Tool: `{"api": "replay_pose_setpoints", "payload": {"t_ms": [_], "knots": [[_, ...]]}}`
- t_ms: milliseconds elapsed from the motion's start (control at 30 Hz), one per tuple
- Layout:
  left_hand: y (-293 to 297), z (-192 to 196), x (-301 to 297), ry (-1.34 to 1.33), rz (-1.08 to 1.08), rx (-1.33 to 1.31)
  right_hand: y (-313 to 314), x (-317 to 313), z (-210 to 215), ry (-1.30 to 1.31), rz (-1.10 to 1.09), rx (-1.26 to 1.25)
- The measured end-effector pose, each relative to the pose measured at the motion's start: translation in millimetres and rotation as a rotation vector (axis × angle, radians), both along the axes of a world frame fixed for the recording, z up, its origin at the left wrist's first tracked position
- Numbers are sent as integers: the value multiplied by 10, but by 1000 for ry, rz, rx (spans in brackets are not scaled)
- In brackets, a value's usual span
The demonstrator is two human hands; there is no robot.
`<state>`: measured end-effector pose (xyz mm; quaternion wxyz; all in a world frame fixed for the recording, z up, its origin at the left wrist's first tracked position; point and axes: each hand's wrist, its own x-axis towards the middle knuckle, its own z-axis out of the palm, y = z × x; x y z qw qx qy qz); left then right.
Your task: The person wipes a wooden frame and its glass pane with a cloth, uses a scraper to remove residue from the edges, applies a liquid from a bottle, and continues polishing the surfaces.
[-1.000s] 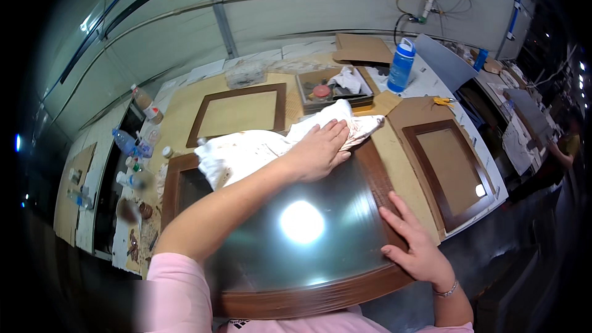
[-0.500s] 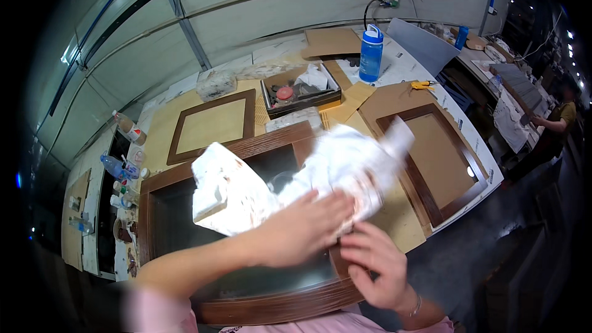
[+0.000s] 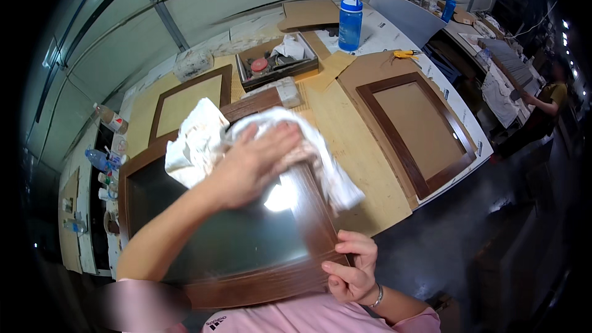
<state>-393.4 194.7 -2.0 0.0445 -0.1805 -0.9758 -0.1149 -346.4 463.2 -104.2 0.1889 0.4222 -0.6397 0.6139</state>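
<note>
A glass panel in a brown wooden frame lies tilted in front of me, its near edge against my body. My left hand presses a crumpled white cloth onto the far right part of the frame and glass. The cloth has brown stains, and one end hangs past the frame's right side. At the near right corner, my right hand grips the frame between thumb and fingers.
Two more brown frames lie on the table, one at the far left, another right. Behind stand an open box of odds and ends and a blue bottle. Several bottles line the left. Another person works at far right.
My left hand and the cloth have moved away from me and leftward across the panel. My right hand has come down from beside the cloth and taken hold of the frame's near right corner.
</note>
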Motion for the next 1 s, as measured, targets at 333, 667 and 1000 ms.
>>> {"api": "replay_pose_setpoints", "payload": {"t_ms": [333,667,1000], "knots": [[251,294,1025,-332,-116,294,200,-6,30,87,-41,150],[639,278,1628,-346,-321,27,281,-130,-216,34,100,107],[783,-1,2078,13,-80,53,355,-1,-246,-12,-37,154]]}}
